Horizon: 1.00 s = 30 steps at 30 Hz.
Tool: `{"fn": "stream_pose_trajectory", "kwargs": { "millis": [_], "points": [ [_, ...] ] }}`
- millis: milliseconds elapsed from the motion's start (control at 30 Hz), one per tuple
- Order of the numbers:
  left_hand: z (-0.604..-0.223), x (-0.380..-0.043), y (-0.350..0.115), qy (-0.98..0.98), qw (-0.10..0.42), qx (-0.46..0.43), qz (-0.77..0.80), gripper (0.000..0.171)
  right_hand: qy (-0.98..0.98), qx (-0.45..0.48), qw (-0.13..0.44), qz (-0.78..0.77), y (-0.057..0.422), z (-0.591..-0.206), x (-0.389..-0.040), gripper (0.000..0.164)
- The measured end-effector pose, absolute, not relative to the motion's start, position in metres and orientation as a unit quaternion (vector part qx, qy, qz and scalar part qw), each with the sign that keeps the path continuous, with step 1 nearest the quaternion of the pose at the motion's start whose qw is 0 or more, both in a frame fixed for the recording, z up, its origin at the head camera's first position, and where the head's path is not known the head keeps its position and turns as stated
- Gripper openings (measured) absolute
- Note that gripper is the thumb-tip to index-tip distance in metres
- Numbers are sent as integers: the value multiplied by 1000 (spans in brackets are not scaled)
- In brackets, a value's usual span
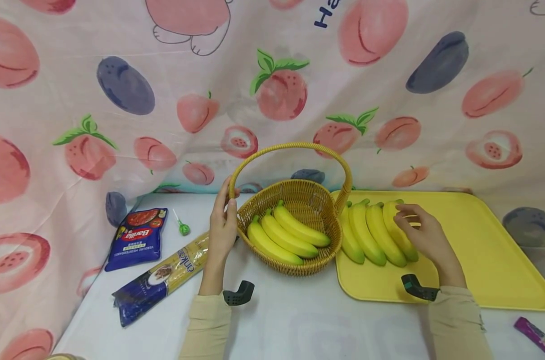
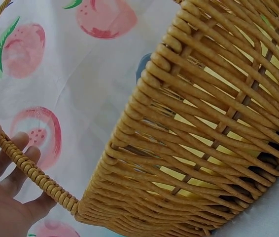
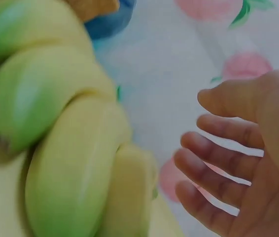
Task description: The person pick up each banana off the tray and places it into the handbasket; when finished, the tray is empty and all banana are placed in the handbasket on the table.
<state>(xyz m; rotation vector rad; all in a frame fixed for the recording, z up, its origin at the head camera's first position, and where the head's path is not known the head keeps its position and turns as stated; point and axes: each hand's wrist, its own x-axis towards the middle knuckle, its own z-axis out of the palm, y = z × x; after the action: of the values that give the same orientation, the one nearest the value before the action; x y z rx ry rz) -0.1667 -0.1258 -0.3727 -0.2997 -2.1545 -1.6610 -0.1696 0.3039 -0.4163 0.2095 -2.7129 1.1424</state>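
A yellow wicker basket [image 1: 295,265] stands mid-table with three bananas [image 1: 290,235] inside. My left hand [image 1: 223,220] holds the left lower end of its handle [image 1: 290,146]; in the left wrist view the fingers [image 2: 16,175] lie behind the wrapped handle, with another digit at its near side. On the yellow tray [image 1: 475,240], several bananas [image 1: 371,235] lie side by side by the basket's right. My right hand [image 1: 423,235] hovers at the rightmost banana, fingers spread and loosely bent. The right wrist view shows a gap between these fingers and the bananas [image 3: 70,163].
Left of the basket lie a spaghetti pack [image 1: 164,277], a blue Barilla pouch [image 1: 139,240] and a green lollipop [image 1: 183,229]. A purple wrapped snack [image 1: 538,336] is at the right front. A fruit-print cloth [image 1: 272,100] hangs behind the table.
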Motion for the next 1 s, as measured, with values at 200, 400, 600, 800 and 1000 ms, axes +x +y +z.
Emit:
{"fn": "stream_pose_trajectory", "kwargs": {
  "millis": [200, 400, 600, 800, 1000],
  "points": [
    [-373, -167, -126, -775, 202, -104, -590, 47, -929, 1, 31, 369, 315, -431, -177, 63],
    [-395, -182, -131, -769, 216, -108, -592, 48, -932, -8, -44, 359, 318, -445, -185, 80],
    [-402, -186, -133, -770, 214, -105, -592, 46, -932, -25, -78, 353, 317, -450, -188, 88],
    [-402, -186, -133, -774, 213, -104, -588, 46, -935, -27, -82, 344, 318, -453, -191, 91],
    [-402, -186, -133, -774, 212, -101, -589, 46, -934, -25, -81, 346, 317, -454, -192, 90]
  ]
}}
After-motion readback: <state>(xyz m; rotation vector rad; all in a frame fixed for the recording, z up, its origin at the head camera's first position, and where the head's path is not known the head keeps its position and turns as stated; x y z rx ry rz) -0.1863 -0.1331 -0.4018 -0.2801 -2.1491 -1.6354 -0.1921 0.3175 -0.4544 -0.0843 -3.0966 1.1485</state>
